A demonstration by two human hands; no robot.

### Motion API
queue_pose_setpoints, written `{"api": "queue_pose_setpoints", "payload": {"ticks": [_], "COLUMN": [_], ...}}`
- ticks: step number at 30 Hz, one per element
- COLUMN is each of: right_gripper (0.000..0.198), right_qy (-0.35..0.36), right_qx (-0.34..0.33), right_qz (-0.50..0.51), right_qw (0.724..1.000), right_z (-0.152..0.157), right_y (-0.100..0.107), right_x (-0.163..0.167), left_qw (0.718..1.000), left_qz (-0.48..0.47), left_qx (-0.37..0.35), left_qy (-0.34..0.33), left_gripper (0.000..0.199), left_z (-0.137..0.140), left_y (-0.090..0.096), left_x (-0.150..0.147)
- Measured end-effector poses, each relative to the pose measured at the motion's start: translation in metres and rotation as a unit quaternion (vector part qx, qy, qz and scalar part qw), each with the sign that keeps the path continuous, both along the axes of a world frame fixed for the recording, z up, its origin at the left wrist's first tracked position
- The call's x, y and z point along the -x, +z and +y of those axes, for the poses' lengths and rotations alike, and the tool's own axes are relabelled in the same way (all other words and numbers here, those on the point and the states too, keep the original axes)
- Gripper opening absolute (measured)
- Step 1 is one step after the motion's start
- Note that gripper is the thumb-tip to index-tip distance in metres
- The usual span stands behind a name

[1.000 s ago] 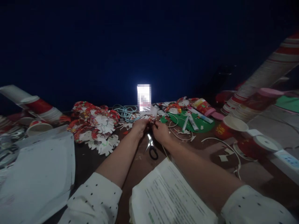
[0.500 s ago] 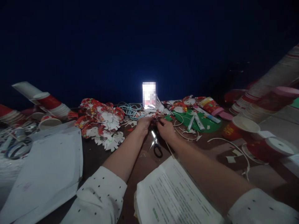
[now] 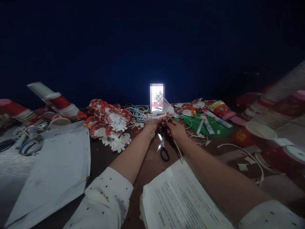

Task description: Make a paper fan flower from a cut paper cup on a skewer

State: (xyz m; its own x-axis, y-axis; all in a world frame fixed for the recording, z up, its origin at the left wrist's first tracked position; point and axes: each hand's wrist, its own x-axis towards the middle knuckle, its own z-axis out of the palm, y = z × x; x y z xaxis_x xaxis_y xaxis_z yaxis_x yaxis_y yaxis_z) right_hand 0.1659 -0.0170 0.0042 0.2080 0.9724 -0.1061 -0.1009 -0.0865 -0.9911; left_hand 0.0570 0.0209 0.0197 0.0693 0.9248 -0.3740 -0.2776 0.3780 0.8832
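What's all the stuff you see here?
Scissors: one, black and silver, centre
Small piece: count unclear, red-white, between hands
Cutouts: pile, red-white, left
Coiled cord: some, light blue, back
Cups: many, mostly red-white, both sides
Flat sheet: one, green, right
Tubes: several, white-green, right
Big sheet: at least one, white, left
Printed paper: at least one, white, front
Scraps: many, pale, scattered
Cables: several, dark and pale, left
Panel: one, glaring white, back
Table: one, brown, underneath
Backdrop: dark blue, behind
Sleeves: two, dotted white, front
Left fingers, right fingers: partly hidden, centre
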Motion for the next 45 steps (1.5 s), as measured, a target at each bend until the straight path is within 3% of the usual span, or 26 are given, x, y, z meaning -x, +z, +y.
{"api": "queue_pose_setpoints", "payload": {"ticks": [10,17,20,24,33,39,45], "right_gripper": [0.028,0.031,0.031,0.024,0.027,0.027,0.026], "right_qy": [0.053,0.056,0.030,-0.001,-0.007,0.002,-0.005], "right_qx": [-0.014,-0.025,-0.026,-0.028,-0.125,-0.140,-0.147], "right_qz": [0.131,0.133,0.078,-0.092,-0.347,-0.411,-0.367], "right_qw": [0.990,0.989,0.996,0.995,0.930,0.901,0.919], "right_z": [0.002,0.001,-0.001,-0.003,-0.003,-0.005,-0.003], "right_y": [0.001,0.003,0.003,0.000,-0.008,-0.012,-0.015], "right_x": [-0.002,0.001,0.003,0.001,-0.004,-0.002,-0.002], "left_qw": [0.996,0.995,0.997,0.996,0.993,0.991,0.991], "left_qz": [-0.065,-0.069,-0.042,0.041,0.090,0.124,0.126], "left_qx": [-0.018,-0.030,-0.028,-0.052,-0.069,-0.050,-0.044], "left_qy": [-0.057,-0.062,-0.059,-0.057,-0.029,-0.003,0.004], "left_gripper": [0.019,0.016,0.007,0.005,0.016,0.021,0.026], "left_z": [-0.005,-0.006,-0.006,-0.004,0.001,-0.002,-0.003], "left_y": [0.004,0.005,0.006,0.004,-0.005,0.001,0.001], "left_x": [0.000,0.001,0.001,-0.001,-0.002,-0.002,-0.002]}}
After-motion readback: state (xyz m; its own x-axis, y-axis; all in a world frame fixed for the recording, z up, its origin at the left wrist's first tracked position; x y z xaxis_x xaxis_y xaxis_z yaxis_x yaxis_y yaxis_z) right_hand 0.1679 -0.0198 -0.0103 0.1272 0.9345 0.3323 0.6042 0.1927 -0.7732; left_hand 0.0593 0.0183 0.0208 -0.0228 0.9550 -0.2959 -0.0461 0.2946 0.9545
